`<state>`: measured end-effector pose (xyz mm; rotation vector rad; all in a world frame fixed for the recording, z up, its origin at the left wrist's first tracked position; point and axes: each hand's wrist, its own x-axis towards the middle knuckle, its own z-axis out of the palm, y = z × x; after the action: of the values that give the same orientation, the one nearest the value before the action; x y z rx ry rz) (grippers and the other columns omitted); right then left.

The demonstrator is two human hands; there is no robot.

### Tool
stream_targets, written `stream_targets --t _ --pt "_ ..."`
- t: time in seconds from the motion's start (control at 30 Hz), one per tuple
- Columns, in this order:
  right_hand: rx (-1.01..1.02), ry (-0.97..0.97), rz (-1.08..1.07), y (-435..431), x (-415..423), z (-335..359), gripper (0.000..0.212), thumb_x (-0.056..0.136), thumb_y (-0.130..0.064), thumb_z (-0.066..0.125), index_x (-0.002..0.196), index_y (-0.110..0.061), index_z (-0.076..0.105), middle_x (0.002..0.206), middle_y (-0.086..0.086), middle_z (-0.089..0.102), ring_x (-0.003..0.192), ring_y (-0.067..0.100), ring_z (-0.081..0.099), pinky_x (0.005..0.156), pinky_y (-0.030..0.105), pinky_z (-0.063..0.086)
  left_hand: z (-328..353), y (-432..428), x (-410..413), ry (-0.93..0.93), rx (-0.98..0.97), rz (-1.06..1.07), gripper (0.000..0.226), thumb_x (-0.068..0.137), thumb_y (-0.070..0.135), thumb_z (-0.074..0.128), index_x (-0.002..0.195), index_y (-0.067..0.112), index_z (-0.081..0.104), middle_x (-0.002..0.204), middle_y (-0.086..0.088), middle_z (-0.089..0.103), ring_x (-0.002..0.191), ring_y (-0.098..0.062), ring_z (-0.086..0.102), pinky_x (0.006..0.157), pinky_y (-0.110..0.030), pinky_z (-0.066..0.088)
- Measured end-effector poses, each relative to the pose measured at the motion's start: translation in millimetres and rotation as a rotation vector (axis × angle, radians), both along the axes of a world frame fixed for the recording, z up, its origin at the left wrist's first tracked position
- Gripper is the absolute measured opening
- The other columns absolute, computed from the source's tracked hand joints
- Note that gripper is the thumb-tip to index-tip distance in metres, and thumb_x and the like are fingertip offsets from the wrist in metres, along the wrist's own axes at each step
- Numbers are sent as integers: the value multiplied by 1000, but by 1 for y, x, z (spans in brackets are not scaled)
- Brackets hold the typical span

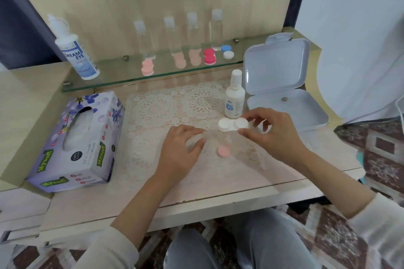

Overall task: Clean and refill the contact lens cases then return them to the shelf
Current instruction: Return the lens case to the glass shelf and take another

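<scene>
The white lens case point(233, 124) is pinched by the right hand point(269, 135) just in front of the solution bottle point(235, 96); the left hand point(181, 148) is spread, empty (a pink cap point(223, 151) lies further in front). Opening seems in hand; a second, steadying grip is needed.

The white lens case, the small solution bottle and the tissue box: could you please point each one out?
white lens case point(225, 125), head view, on one round cap.
small solution bottle point(234, 103), head view, on its label.
tissue box point(105, 113), head view, on its flowered top.
</scene>
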<state>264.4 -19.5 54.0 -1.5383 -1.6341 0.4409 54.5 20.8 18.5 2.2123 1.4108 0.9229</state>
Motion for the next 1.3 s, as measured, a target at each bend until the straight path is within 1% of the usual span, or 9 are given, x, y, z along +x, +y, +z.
stream_targets --t 0.13,0.23,0.37,0.53,0.63,0.83,0.97,1.1,1.3 --pt "4 18 -107 2 35 9 18 73 -15 75 85 -22 63 76 -21 59 71 5 54 60 11 37 3 1 33 78 -4 -115 31 86 27 62 114 14 64 116 0 59 111 -15 45 92 -7 21" --pt "21 -1 -196 3 62 13 18 73 -14 75 84 -21 63 75 -19 58 69 4 54 61 10 39 -1 -3 51 166 -30 -210 50 84 48 56 124 17 56 130 4 51 122 -13 38 102 -18 24" --pt "46 -142 -267 7 92 15 21 73 -12 75 92 -12 66 72 -16 56 65 5 51 60 8 36 -16 -7 57 336 -40 -269 82 70 69 22 132 22 48 142 6 39 131 -13 30 109 -26 19" --pt "141 -402 -250 15 109 11 22 72 -10 73 92 -6 65 83 4 66 69 17 48 64 25 34 -29 -8 53 403 48 -260 62 82 56 35 120 13 60 130 -3 56 119 -24 52 106 -27 25" --pt "221 -524 -192 20 109 9 22 69 -5 74 89 -6 64 82 6 67 67 23 49 58 27 38 -29 -8 54 403 20 -260 63 82 56 34 122 14 59 132 -2 54 121 -23 49 107 -30 23" --pt "330 -741 -158 25 108 7 30 61 4 76 88 -6 66 79 7 66 66 29 51 56 23 34 -29 -7 53 378 17 -264 67 82 58 31 127 15 54 137 0 48 127 -21 42 107 -20 11" --pt "350 -769 -136 25 109 7 31 60 8 75 87 -6 67 77 7 66 65 30 52 53 23 36 -32 -7 52 358 30 -261 67 81 58 31 128 16 53 138 1 47 129 -20 41 107 -28 19" --pt "352 -766 -128 24 109 6 33 59 10 75 87 -6 67 77 7 66 64 30 52 50 27 43 -33 -6 53 348 47 -262 67 81 59 31 128 16 53 138 1 47 129 -20 40 107 -29 18" --pt "369 -769 -134 23 110 5 34 59 12 74 86 -7 68 77 6 67 63 29 52 51 23 38 -35 -6 53 328 41 -263 71 80 62 27 132 19 48 142 5 42 133 -16 33 109 -26 15"
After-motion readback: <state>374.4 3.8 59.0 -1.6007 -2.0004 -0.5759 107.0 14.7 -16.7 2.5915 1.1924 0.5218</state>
